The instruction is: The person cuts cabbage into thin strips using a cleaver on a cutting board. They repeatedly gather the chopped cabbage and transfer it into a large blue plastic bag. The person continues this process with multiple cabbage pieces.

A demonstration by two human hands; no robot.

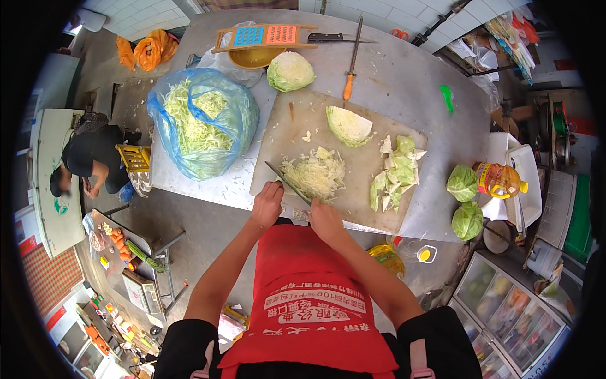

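Note:
My right hand (pixel 325 219) grips the handle end of a kitchen knife (pixel 289 182), its dark blade seen nearly edge-on. The blade slants up and left along a heap of shredded cabbage (pixel 315 175) on the cutting board (pixel 293 109). Fingers curled, my left hand (pixel 269 203) is close against the near side of the blade; whether it holds anything is hidden. A cut cabbage wedge (pixel 349 125) sits farther up the board. Loose cabbage leaves and trimmings (pixel 396 175) are piled at its right. Beyond the board's upper left corner is a pale cabbage head (pixel 290 72).
A blue plastic bag (pixel 246 121) of shredded cabbage stands left. Behind lie a grater (pixel 265 37), another knife (pixel 326 37) and a sharpening steel (pixel 352 61). Two cabbages (pixel 462 183) (pixel 467 221) and an oil bottle (pixel 497 180) are right. A person (pixel 94 151) bends at far left.

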